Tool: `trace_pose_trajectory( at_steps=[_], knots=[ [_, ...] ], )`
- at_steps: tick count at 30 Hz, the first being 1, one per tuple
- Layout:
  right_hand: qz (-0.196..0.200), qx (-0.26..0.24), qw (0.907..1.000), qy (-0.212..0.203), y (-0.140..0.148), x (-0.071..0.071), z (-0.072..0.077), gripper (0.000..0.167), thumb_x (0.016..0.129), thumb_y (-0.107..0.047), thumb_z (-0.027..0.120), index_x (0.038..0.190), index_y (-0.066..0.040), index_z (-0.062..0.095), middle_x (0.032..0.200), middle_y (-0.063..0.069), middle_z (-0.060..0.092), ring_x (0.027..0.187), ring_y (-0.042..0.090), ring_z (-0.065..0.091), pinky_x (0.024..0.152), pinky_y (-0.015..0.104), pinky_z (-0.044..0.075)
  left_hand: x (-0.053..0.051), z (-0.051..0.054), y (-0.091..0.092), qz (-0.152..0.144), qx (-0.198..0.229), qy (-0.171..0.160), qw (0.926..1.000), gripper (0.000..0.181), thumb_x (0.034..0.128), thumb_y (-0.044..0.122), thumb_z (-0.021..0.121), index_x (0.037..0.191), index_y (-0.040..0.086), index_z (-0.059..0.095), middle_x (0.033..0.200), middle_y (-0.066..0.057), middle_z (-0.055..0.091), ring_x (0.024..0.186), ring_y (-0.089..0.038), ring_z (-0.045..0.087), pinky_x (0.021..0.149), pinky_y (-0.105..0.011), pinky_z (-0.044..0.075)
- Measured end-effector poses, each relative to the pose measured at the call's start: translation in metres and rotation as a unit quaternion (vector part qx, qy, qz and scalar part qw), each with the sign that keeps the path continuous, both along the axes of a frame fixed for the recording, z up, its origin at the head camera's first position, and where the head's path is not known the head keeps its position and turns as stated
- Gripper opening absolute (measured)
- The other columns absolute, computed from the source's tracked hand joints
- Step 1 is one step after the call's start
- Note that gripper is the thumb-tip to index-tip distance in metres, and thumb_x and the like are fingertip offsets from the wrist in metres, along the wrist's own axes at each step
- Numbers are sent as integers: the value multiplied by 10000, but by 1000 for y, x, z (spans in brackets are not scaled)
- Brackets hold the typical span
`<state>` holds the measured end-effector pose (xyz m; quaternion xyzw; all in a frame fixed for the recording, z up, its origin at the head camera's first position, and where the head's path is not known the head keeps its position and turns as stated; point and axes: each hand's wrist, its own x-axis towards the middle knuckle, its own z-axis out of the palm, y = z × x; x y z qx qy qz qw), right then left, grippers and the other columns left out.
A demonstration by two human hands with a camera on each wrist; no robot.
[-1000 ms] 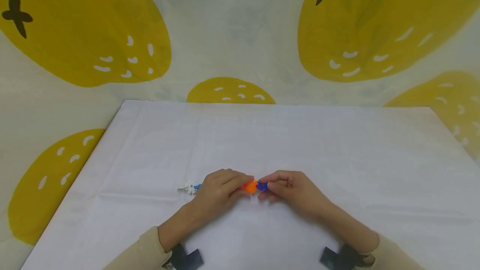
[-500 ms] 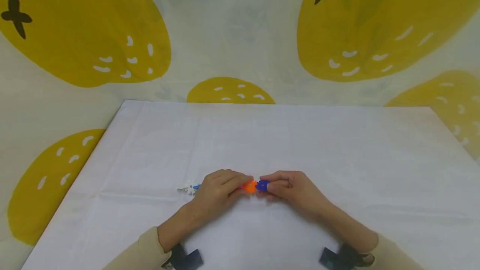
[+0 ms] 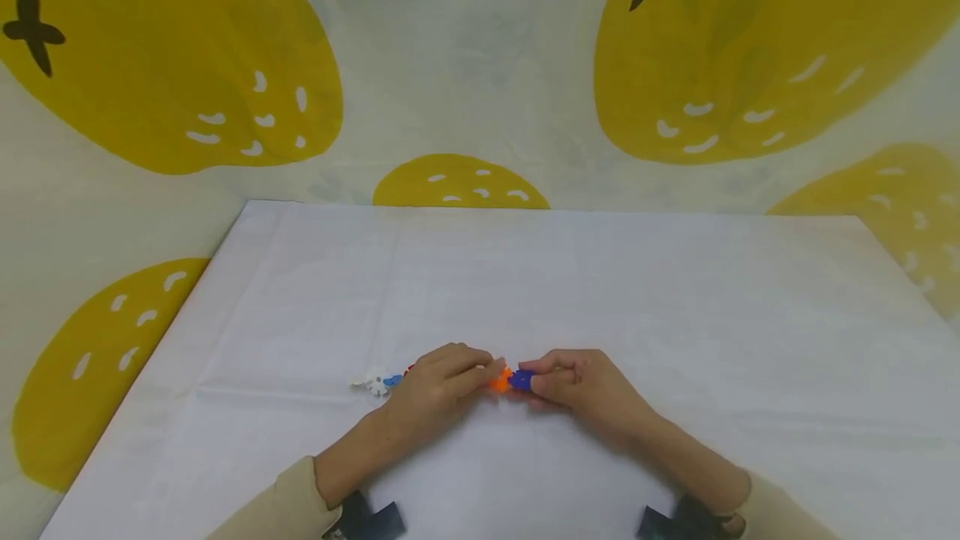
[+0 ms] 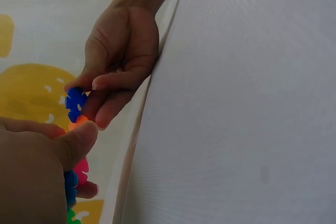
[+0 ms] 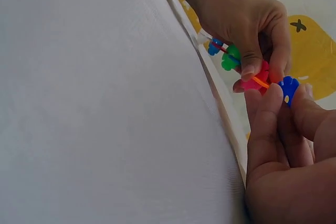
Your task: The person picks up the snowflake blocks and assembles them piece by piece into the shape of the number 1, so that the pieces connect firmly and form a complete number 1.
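A chain of flower-shaped plastic snowflake discs runs through both hands, seen in the head view just above the table. My left hand (image 3: 437, 383) pinches it at the orange disc (image 3: 500, 380), covering several discs. At the chain's right end is a dark blue disc (image 3: 521, 380), pinched between thumb and fingers of my right hand (image 3: 596, 394). The blue disc meets the orange one edge to edge; how deep their slots sit cannot be told. A white disc (image 3: 377, 382) and a light blue disc (image 3: 392, 380) stick out left. The right wrist view shows green (image 5: 230, 59) and pink discs (image 5: 257, 74).
A white cloth covers the table (image 3: 675, 298), with faint creases. Behind it hangs a pale backdrop (image 3: 465, 48) printed with large yellow fruit shapes. Dark wrist straps with devices (image 3: 371, 521) sit at both sleeve cuffs.
Both hands have moved slightly toward the person with the chain. The orange and blue discs have tilted, and a bit of red now shows behind the left hand.
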<state>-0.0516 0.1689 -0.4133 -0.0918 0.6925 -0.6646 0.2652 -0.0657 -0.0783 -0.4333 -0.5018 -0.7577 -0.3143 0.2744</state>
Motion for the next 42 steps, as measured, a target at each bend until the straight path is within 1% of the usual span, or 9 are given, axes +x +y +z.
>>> trace_pose_trajectory(
  at_steps=[3,7,11,15,24,28,32,37,42],
  knots=[
    [25,-59,10000,-39,0,1,-1,317,882,-123,690,1143,50,641,1068,178,680,988,304,661,824,339,528,0,0,-1,-32,-185,148,9997,221,937,7,567,1120,2,690,992,-61,639,872,-169,626,827,-220,499],
    [59,-120,9999,-39,0,2,-2,309,878,-124,694,1122,58,644,1055,180,683,973,299,667,820,341,530,1,-1,-2,32,-463,406,9981,332,1038,104,377,1141,-1,675,1012,-65,623,901,-178,611,852,-240,492],
    [65,-215,9997,-66,-1,2,-3,303,875,-125,697,1095,76,639,1049,188,681,972,307,666,818,349,531,3,-2,-2,166,-702,568,9958,338,1045,104,365,1148,4,670,1021,-61,616,924,-175,598,881,-251,482],
    [43,-259,9996,-72,-3,3,-3,303,875,-126,698,1090,80,638,1052,191,679,983,317,660,819,352,528,5,-2,-2,258,-714,634,9951,323,1041,106,385,1142,6,674,1008,-60,626,912,-173,602,879,-261,486],
    [43,-156,9992,-365,-3,-1,0,342,872,-159,707,1148,27,627,1034,189,689,1032,304,646,833,345,527,2,3,2,439,-423,995,9932,259,1014,75,449,1120,20,679,960,-52,640,821,-162,605,706,-222,477],
    [-118,-477,9967,-648,-2,-1,3,406,867,-124,709,1193,78,575,1072,232,665,1058,329,629,858,345,514,0,4,4,563,-389,1134,9912,261,1016,86,447,1123,36,679,969,-39,644,820,-155,607,670,-230,456],
    [-307,-634,9944,-792,-1,-1,5,444,857,-99,717,1207,122,556,1104,252,646,1046,343,631,862,346,509,-1,4,5,592,-363,1116,9913,258,1018,101,451,1118,45,682,969,-33,647,826,-154,611,678,-235,462],
    [-408,-600,9938,-837,0,-1,8,464,860,-111,715,1233,116,555,1122,242,643,996,353,651,859,341,511,-1,3,6,649,-434,1034,9916,250,1015,107,460,1111,54,685,981,-28,657,836,-148,619,684,-234,464],
    [-461,-777,9908,-1012,0,0,7,473,882,-92,683,1272,116,516,1133,224,642,998,337,654,873,326,506,-1,6,5,688,-667,684,9930,217,964,138,565,1154,86,656,1061,-45,652,907,-163,624,762,-269,480]
  ],
)
